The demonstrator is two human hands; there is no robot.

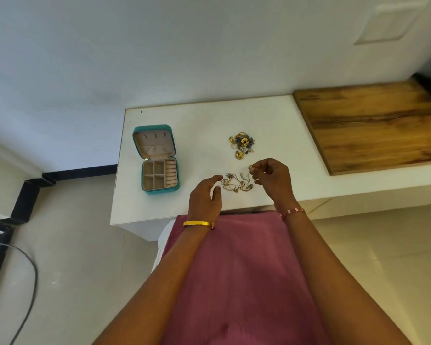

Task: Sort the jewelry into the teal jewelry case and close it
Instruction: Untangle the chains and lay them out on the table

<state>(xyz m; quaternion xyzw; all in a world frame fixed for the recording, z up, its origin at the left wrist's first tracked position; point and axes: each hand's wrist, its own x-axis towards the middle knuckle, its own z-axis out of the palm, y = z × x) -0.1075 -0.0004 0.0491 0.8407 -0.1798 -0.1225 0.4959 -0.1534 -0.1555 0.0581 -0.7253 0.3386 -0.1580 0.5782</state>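
Centre of the frame: your right hand [274, 181] pinches a strand lifted from the tangle of chains [237, 183] on the white table [197, 120]; your left hand [205, 195] rests just left of it, fingers loose. Above the tangle lies a heap of earrings and rings [241, 143]. At centre left, the teal jewelry case [157, 159] stands open, well apart.

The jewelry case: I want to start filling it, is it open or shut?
Open: the jewelry case has its lid tipped back, and its compartments show bare.
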